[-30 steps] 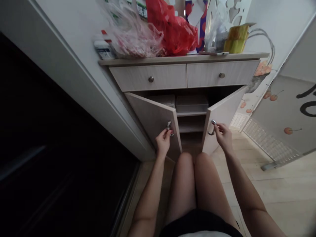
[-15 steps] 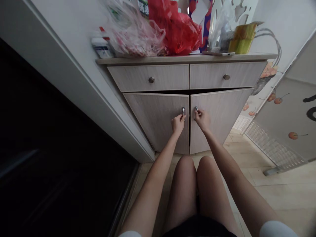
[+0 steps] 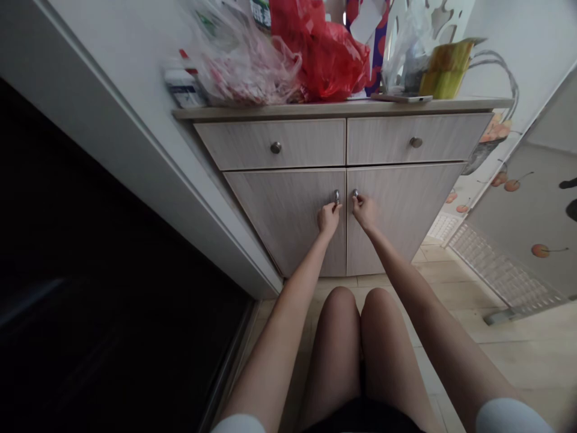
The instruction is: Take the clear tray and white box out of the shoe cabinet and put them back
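Observation:
Both lower doors of a pale wood-grain cabinet are closed, flush below the drawers. My left hand (image 3: 329, 219) pinches the metal handle (image 3: 336, 195) of the left cabinet door (image 3: 283, 210). On the other side of the seam, my right hand (image 3: 364, 213) has its fingers closed round the handle (image 3: 355, 193) of the right cabinet door (image 3: 406, 210). The lower part of each handle is hidden by my fingers. Above the doors are a left drawer (image 3: 306, 141) and a right drawer (image 3: 383, 139), both shut, each with a round knob.
On the cabinet top (image 3: 315, 109) stand a white bottle (image 3: 183, 87), a clear plastic bag (image 3: 252, 72), a red plastic bag (image 3: 329, 66), a flat phone-like object (image 3: 401, 97) and a yellow-green container (image 3: 444, 69). My knees are close to the doors. A dark doorway (image 3: 90, 270) lies left.
The two cabinet doors were slightly ajar with a dark gap along their top. My hands have pushed them inward, and they now sit closed.

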`<state>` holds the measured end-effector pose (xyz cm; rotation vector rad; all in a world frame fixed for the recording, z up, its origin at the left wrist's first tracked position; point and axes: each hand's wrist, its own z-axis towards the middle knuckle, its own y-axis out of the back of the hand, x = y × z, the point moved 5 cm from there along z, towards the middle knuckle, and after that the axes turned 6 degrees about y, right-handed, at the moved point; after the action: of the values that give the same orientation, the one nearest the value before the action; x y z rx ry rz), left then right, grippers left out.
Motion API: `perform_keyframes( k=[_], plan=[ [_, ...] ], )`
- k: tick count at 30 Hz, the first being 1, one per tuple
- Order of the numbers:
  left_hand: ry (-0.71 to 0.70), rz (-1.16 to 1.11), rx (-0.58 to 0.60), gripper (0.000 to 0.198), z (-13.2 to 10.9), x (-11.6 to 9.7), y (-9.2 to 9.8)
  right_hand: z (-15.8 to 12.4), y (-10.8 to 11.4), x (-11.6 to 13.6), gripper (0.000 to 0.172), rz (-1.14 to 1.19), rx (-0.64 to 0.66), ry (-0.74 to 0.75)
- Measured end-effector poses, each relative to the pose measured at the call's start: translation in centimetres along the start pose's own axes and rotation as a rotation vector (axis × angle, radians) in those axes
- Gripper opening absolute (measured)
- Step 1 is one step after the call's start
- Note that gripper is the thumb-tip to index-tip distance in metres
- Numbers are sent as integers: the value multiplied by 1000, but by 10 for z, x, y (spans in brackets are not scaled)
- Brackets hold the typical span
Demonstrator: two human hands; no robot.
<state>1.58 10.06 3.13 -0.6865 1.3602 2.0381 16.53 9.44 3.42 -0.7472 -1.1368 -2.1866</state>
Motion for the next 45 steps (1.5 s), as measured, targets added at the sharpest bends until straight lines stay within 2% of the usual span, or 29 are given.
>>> perform_keyframes(
  k=[3,8,19,28,31,35,38,41,45],
  plan=[
    [0,-6,-4,25,5,0,-2,4,2,3,42,-103,-64,3],
    [4,-25,-10,23,14,1,-7,9,1,7,41,-145,-75,10],
    [-6,-47,12,24,21,4,-11,13,-1,6,48,-113,-46,-11],
    [40,-43,34,24,23,-1,-8,13,-2,10,48,-162,-25,-105],
    [55,-56,77,20,24,-4,-6,15,1,9,45,-154,15,-115],
    [123,-227,35,15,18,2,7,13,15,8,47,-10,-38,-34],
    [224,-373,43,24,1,15,14,-5,22,7,53,194,-83,6],
    [283,-446,81,43,-22,27,18,-33,21,4,59,430,-29,-119],
    [317,-523,27,63,-43,31,26,-65,20,6,62,734,34,-338]
  ],
)
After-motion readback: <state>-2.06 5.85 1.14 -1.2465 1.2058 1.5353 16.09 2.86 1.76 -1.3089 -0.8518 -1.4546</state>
